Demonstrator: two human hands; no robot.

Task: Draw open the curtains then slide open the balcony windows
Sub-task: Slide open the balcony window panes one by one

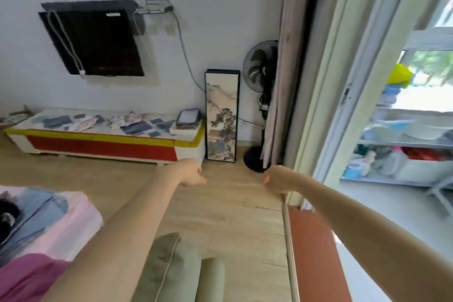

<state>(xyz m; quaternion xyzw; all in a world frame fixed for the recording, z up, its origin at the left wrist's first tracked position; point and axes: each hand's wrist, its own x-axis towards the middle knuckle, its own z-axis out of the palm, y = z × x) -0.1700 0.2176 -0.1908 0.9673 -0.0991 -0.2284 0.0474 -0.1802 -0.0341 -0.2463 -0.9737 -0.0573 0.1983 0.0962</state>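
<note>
The beige curtain (286, 76) hangs bunched against the wall corner, left of the balcony door frame. The pale sliding window frame (343, 95) stands slid aside with a small latch on its edge, and the opening to its right shows the balcony. My left hand (192, 175) and my right hand (275, 179) are stretched forward over the wooden floor, both with fingers curled in and nothing in them. Neither hand touches the curtain or the frame; my right hand is just left of the frame's foot.
A standing fan (259, 95) and a framed painting (221, 115) stand by the curtain. A low red and yellow cabinet (103, 144) runs along the wall under a dark screen (93, 39). Grey cushions (181, 272) lie below me. A shelf rack (404, 140) fills the balcony.
</note>
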